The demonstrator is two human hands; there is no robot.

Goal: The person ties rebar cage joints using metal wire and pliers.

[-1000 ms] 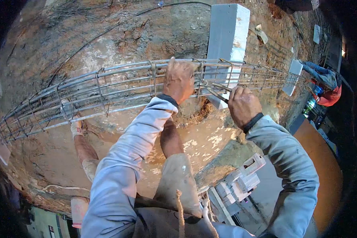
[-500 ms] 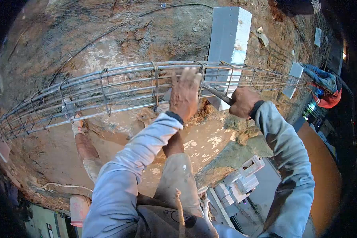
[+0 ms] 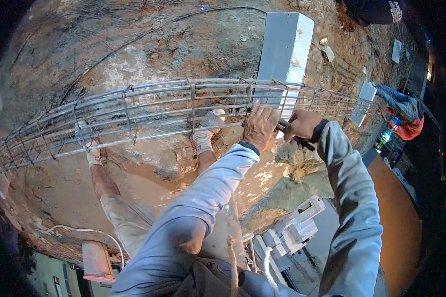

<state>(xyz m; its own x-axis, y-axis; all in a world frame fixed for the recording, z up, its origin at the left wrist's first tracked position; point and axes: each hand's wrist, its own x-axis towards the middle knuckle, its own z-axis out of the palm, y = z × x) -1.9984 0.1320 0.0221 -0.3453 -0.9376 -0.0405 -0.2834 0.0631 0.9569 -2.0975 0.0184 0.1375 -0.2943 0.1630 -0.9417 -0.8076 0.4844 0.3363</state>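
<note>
A long rebar cage (image 3: 159,101), steel bars bound with stirrups, crosses in front of me. My left hand (image 3: 260,126) is closed at its near side beside a stirrup; fingers curl over the bars, and what they pinch is hidden. Just to its right, my right hand (image 3: 304,126) is wrapped around a dark metal hand tool (image 3: 308,145) that looks like pincers. The handle end sticks out below the fist, and the other end points toward my left hand. A grey-white block (image 3: 277,47) lies beyond the hands, its near end behind the cage.
Muddy ground (image 3: 143,173) surrounds my feet, which stand at the cage's near side. Another person in red (image 3: 409,127) bends near the cage's far right end, by a second pale block (image 3: 364,101). A reddish bucket-like container (image 3: 96,260) stands lower left.
My left hand has moved right and down from its flat, spread pose over the cage, and its fingers have curled. My right hand has turned the tool, whose handle end now points down and right.
</note>
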